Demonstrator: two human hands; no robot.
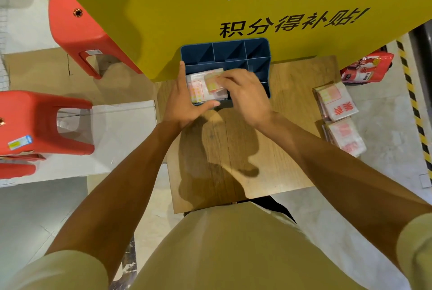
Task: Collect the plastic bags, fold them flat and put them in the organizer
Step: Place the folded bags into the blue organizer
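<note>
Two hands at one blue organizer (pixel 233 52).
Left hand (pixel 184 100) lies open against folded bags (pixel 198 89); right hand (pixel 243 93) pinches one. Two bag stacks (pixel 336 102) wait on the surface (pixel 287 149); two red stools (pixel 77 30) nearby.

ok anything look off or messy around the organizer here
Nothing is spilled or damaged. The folded bags in the organizer lie a bit askew, not yet squared into the front compartment, with both hands on them. Two more folded stacks wait at the table's right edge, the nearer one overhanging it.
</note>
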